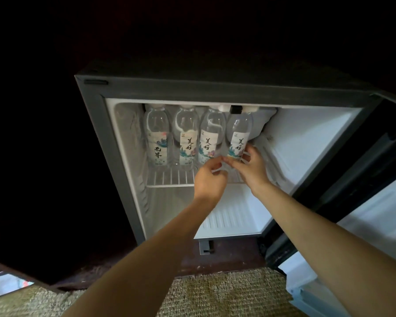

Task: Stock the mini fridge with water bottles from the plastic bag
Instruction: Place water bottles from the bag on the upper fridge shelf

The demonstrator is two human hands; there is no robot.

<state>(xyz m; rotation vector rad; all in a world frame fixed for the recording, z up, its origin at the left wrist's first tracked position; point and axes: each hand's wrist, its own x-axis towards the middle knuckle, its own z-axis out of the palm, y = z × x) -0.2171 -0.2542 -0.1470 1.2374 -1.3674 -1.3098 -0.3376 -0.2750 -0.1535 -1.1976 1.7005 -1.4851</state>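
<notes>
Four bottles [188,138] on shelf [169,179] (upright); right hand [249,168] fingers grasp rightmost bottle [238,136]; left hand [209,179] grip unclear.

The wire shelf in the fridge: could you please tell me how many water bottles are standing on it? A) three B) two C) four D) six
C: four labelled bottles stand side by side on the wire shelf, and the right hand grips the rightmost bottle near its base.

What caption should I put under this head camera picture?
Left hand and right hand hold the rightmost water bottle on the fridge shelf.
</notes>
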